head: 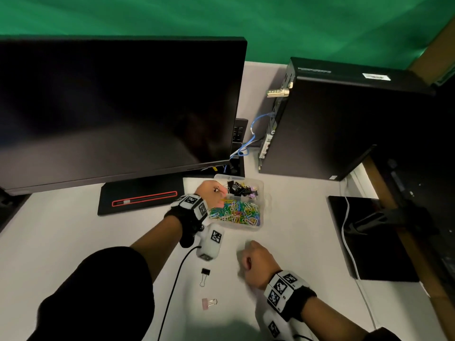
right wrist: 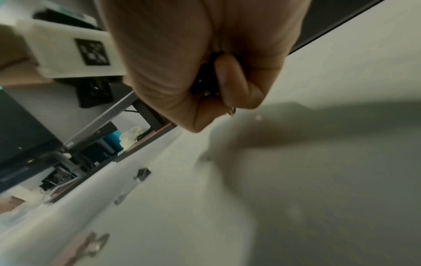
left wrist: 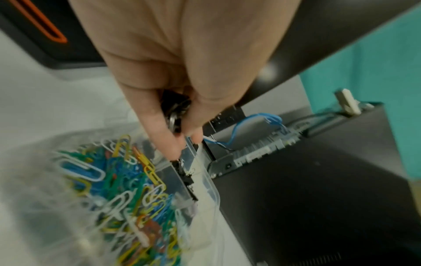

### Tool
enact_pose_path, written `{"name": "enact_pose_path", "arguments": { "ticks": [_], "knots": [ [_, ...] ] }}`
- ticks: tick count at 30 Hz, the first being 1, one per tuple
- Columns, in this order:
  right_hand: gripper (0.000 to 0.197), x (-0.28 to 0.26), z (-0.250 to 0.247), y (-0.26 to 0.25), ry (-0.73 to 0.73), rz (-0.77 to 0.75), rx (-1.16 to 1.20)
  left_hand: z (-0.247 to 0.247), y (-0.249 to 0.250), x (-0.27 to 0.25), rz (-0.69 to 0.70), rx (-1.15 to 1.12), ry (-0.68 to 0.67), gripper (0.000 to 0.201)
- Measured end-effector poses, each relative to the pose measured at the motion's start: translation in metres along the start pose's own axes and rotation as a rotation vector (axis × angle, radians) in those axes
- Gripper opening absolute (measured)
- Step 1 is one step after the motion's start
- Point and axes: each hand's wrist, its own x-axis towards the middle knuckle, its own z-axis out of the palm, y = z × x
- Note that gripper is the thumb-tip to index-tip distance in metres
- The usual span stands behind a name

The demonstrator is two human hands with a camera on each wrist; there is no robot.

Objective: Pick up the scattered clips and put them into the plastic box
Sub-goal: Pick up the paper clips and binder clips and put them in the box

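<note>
A clear plastic box (head: 261, 190) sits in front of the monitor, with coloured paper clips (head: 236, 212) in its near half and binder clips (head: 240, 188) in its far half. My left hand (head: 213, 193) hovers over the box's left side, fingers curled round black binder clips (left wrist: 174, 111). My right hand (head: 256, 262) is a fist over the table, gripping dark clips (right wrist: 206, 79). One black binder clip (head: 205, 275) and one pink binder clip (head: 208, 303) lie on the table between my arms.
The large monitor (head: 118, 107) and its base (head: 140, 198) stand at the back left. A black computer case (head: 327, 119) with a blue cable (head: 256, 129) stands behind the box. A black pad (head: 369, 237) lies at right. A black cord (head: 174, 286) runs from my left wrist.
</note>
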Motion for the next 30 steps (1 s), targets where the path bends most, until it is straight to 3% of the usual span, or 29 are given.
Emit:
{"name": "enact_pose_path", "arguments": {
  "ticks": [4,8,14,18,21,26,30],
  "knots": [
    [0.038,0.007,-0.029,-0.005,0.02,-0.039,0.047,0.001,0.01,0.021,-0.038,-0.312,0.051,0.035],
    [0.044,0.029,-0.068,-0.013,0.102,-0.047,0.063,0.009,0.01,0.03,-0.068,-0.526,0.113,0.025],
    [0.039,0.085,-0.114,-0.024,0.26,0.037,0.029,-0.005,0.011,0.023,-0.107,-0.543,0.096,0.042],
    [0.033,0.116,-0.127,-0.031,0.309,0.102,0.034,-0.017,0.012,0.009,-0.059,-0.538,0.052,0.039],
    [0.022,0.128,-0.129,-0.029,0.293,0.109,0.043,-0.026,0.006,-0.003,-0.016,-0.472,0.015,0.029],
    [0.026,0.128,-0.125,-0.021,0.308,0.12,0.064,-0.033,-0.019,-0.028,0.035,-0.279,-0.007,0.027],
    [0.026,0.105,-0.122,-0.021,0.382,0.07,0.053,-0.033,-0.063,-0.044,0.134,0.387,-0.072,0.019]
  ]
}}
